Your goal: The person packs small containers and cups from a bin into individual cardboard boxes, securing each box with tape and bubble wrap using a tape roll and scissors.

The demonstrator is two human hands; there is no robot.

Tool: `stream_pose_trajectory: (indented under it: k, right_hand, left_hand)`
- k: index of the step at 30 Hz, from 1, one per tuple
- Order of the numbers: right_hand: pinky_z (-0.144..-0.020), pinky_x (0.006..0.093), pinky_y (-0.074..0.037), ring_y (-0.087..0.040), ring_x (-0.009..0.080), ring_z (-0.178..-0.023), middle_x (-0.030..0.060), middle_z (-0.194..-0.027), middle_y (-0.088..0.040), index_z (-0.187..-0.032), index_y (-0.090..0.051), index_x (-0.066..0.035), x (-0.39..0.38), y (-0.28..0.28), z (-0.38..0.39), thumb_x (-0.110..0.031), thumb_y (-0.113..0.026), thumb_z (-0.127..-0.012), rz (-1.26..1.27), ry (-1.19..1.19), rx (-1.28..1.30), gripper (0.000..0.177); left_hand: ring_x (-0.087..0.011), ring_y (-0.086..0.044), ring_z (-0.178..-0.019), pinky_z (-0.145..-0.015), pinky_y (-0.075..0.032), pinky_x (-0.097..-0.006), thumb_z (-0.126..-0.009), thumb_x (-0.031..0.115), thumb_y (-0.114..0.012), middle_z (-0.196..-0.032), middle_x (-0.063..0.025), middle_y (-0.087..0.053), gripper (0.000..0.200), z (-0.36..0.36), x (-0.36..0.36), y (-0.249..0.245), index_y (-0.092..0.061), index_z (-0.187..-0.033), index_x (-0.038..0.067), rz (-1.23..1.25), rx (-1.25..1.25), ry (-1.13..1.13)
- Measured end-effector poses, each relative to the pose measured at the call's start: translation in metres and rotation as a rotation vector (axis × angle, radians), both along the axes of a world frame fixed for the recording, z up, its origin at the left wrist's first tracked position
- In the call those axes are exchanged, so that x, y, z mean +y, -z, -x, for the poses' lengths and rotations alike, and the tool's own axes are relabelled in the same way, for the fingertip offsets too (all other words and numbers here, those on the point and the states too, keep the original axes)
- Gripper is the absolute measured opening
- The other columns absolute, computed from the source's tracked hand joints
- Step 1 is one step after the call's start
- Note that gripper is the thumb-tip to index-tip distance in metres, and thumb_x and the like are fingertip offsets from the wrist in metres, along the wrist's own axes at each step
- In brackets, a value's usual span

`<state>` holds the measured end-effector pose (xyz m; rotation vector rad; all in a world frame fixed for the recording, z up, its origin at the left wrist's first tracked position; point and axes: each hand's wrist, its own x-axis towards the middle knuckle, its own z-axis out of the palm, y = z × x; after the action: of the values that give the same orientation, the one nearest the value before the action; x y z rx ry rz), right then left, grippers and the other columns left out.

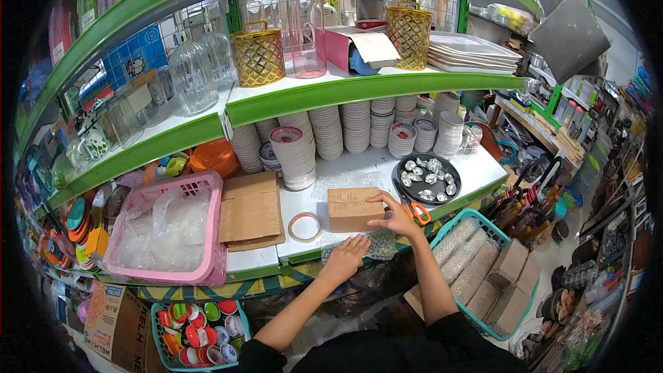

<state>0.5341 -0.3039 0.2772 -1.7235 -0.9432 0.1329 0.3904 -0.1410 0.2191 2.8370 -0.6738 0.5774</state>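
Note:
A small brown cardboard box [351, 210] rests on the white shelf in front of me. My right hand [396, 217] grips its right end, thumb and fingers on either side. My left hand [347, 257] lies with fingers extended on a sheet of bubble wrap [381, 246] at the shelf's front edge, just below the box. To the left of the box is a roll of tape [304, 227]. Orange-handled scissors [418, 213] lie to the right, beside a black round tray [448, 193] with several shiny clear, faceted pieces.
Flattened cardboard [251, 211] and a pink basket [216, 235] of bubble wrap stand left. A teal basket [442, 236] with wrapped packages and boxes is lower right; another teal basket [160, 358] holds colourful lids. Stacked white bowls [297, 159] line the back, under a green-edged shelf [373, 94].

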Motion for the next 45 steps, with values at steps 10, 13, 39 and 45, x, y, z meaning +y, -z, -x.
stream_pose_trajectory:
  k: [10, 13, 39, 45]
  right_hand:
    - [-0.093, 0.0336, -0.04, -0.055, 0.0263, -0.105, 0.0171, -0.109, -0.063, -0.117, -0.063, -0.008, 0.027, 0.032, -0.057, -0.053, -0.036, -0.095, 0.063, 0.251, 0.121, 0.056]
    - [-0.087, 0.033, -0.043, -0.06, 0.0249, -0.097, 0.0166, -0.112, -0.063, -0.113, -0.063, 0.0, 0.03, 0.023, -0.07, -0.055, -0.039, -0.093, 0.105, 0.081, 0.542, 0.063]
    - [-0.102, 0.0359, -0.034, -0.047, 0.0288, -0.118, 0.0141, -0.123, -0.052, -0.118, -0.062, -0.008, 0.025, -0.033, -0.032, -0.033, -0.067, -0.082, -0.103, -0.189, 0.182, 0.044]
    - [-0.102, 0.0358, -0.033, -0.044, 0.0255, -0.119, 0.0124, -0.123, -0.048, -0.12, -0.061, -0.009, 0.015, -0.015, -0.014, -0.03, -0.077, -0.071, 0.049, -0.121, -0.099, 0.055]
  left_hand:
    - [-0.0255, -0.044, -0.127, -0.106, -0.035, -0.0395, -0.073, 0.002, -0.06, -0.137, -0.014, -0.046, 0.059, 0.008, -0.001, 0.003, -0.045, -0.13, 0.002, 0.008, 0.07, 0.0]
    - [-0.0253, -0.044, -0.127, -0.106, -0.036, -0.0397, -0.075, 0.003, -0.058, -0.135, -0.0143, -0.048, 0.055, 0.008, 0.0, 0.0, -0.047, -0.128, 0.001, -0.001, 0.073, 0.009]
    - [-0.024, -0.05, -0.122, -0.104, -0.039, -0.038, -0.077, 0.003, -0.056, -0.133, -0.0139, -0.05, 0.051, 0.0, 0.006, -0.011, -0.049, -0.127, 0.004, 0.041, 0.056, 0.021]
    - [-0.0233, -0.057, -0.113, -0.094, -0.048, -0.0364, -0.082, 0.006, -0.054, -0.125, -0.013, -0.057, 0.042, -0.001, 0.008, -0.022, -0.054, -0.124, 0.007, 0.087, 0.061, 0.041]
